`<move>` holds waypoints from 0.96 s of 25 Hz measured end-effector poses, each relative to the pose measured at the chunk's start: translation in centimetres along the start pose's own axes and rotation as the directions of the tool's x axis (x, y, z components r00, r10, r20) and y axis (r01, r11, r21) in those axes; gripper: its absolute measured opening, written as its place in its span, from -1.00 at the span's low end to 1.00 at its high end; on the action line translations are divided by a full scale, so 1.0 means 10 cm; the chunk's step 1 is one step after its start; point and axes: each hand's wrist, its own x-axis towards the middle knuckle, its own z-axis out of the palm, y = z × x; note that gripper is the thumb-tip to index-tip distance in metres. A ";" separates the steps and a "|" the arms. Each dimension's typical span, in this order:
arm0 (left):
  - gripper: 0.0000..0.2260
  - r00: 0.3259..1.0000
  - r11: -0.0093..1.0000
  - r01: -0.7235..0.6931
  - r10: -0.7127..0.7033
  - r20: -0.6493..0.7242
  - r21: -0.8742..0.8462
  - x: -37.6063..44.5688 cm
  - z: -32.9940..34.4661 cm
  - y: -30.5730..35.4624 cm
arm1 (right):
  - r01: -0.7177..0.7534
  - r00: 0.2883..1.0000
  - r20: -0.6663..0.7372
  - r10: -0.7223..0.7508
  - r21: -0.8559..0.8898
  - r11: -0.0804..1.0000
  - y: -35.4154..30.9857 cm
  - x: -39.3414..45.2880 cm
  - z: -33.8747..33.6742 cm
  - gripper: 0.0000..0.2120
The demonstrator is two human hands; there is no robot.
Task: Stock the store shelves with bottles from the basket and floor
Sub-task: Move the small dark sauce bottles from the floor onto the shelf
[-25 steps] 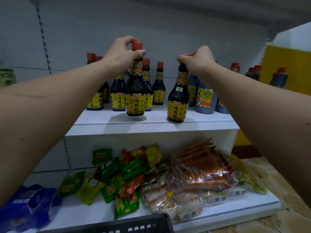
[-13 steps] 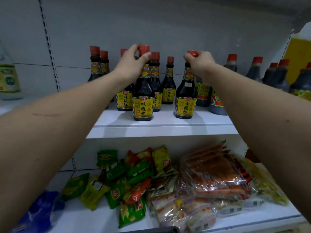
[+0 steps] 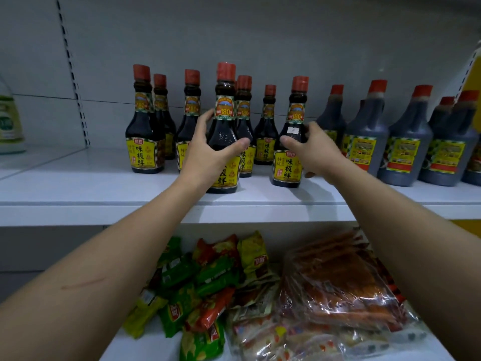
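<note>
Two dark sauce bottles with red caps and yellow labels stand upright near the front of the white upper shelf (image 3: 78,183). My left hand (image 3: 208,155) grips the body of the left bottle (image 3: 225,105), thumb on its right side and fingers round its left. My right hand (image 3: 312,149) grips the right bottle (image 3: 287,168) at its shoulder, thumb in front and fingers behind. Several more of the same small bottles (image 3: 144,131) stand in rows behind them.
Larger grey sauce bottles (image 3: 364,142) line the shelf to the right, close to my right hand. A pale green-labelled bottle (image 3: 7,123) stands at far left. The lower shelf holds snack packets (image 3: 208,282) and clear-wrapped packs (image 3: 338,282).
Both hands slid from the bottles' caps down to their bodies. The left bottle, held above the shelf before, now stands on it. The view moved closer and the basket left the frame.
</note>
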 end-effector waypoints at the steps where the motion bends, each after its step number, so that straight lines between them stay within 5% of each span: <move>1: -0.19 1.000 1.000 0.003 -0.003 0.012 -0.015 0.01 0.00 0.00 | 0.003 1.000 0.013 -0.003 0.027 1.000 0.01 0.05 0.04 -0.48; 8: -0.20 0.997 0.998 0.053 -0.051 0.052 -0.044 0.02 -0.01 -0.05 | -0.007 0.997 0.071 0.002 0.073 0.997 -0.04 0.34 0.31 -0.59; 13: -0.22 0.993 0.995 0.081 -0.076 0.094 -0.051 0.04 0.01 -0.06 | -0.095 0.991 0.102 0.086 0.094 0.991 -0.08 0.43 0.45 -0.46; 16: -0.14 0.986 0.995 0.100 -0.095 0.140 -0.028 0.09 0.02 -0.10 | -0.127 0.987 -0.094 0.128 0.019 0.992 -0.11 0.24 0.47 -0.40; 18: -0.13 0.981 0.992 0.124 -0.118 0.154 -0.028 0.11 0.02 -0.14 | 0.047 0.978 -0.208 -0.022 0.117 0.992 -0.13 -0.03 0.51 -0.59; 21: -0.25 0.979 0.989 0.135 -0.124 0.161 -0.057 0.11 0.02 -0.13 | 0.121 0.988 0.034 -0.148 0.412 0.903 -0.22 -0.40 0.67 -0.65; 24: -0.22 0.966 0.982 0.173 -0.156 0.208 -0.070 0.09 0.00 -0.11 | 0.102 0.959 0.203 -0.196 0.400 0.911 -0.24 -0.48 0.79 -0.58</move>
